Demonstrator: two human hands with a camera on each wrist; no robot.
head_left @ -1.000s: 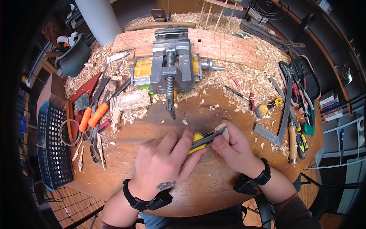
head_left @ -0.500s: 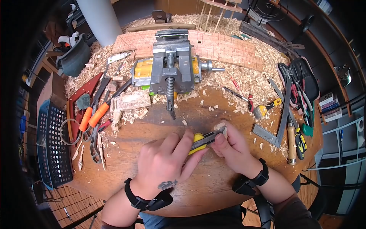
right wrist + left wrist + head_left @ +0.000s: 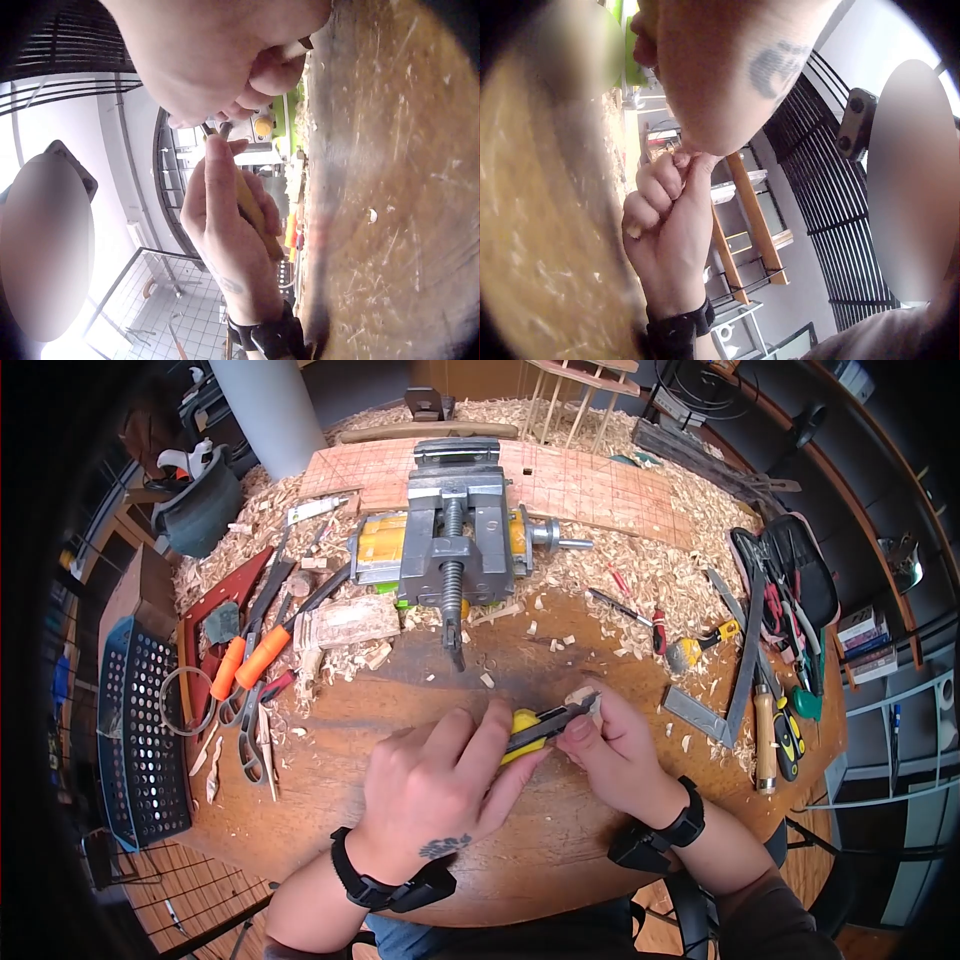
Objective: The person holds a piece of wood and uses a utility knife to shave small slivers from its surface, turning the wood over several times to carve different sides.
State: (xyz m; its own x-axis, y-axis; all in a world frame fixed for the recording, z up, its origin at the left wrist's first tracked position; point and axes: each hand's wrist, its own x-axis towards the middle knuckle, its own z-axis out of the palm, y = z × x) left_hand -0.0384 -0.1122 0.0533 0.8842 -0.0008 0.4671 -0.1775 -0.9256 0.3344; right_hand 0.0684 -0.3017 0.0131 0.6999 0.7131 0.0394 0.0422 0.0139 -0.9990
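In the head view my left hand [image 3: 425, 770] grips a yellow and dark utility knife [image 3: 527, 734], its dark end pointing up and to the right. My right hand [image 3: 622, 755] pinches a small piece of pale wood [image 3: 582, 696], mostly hidden by its fingers. The knife's front end lies right at the wood, beside the right thumb. Both hands are close together over the near part of the wooden table [image 3: 520, 840]. In the right wrist view the left hand [image 3: 225, 199] is wrapped around the knife's yellow handle [image 3: 251, 210].
A metal vise [image 3: 455, 540] stands beyond the hands amid wood shavings [image 3: 590, 585]. To the left lie orange-handled tools [image 3: 262, 657], scissors [image 3: 252, 750] and a blue perforated basket [image 3: 150, 750]. On the right are a square [image 3: 700, 712], a brush [image 3: 690, 650] and a tool case [image 3: 800, 565].
The hands keep their grips on the knife and the wood, with only slight shifts where they meet. The whole head view has moved a little.
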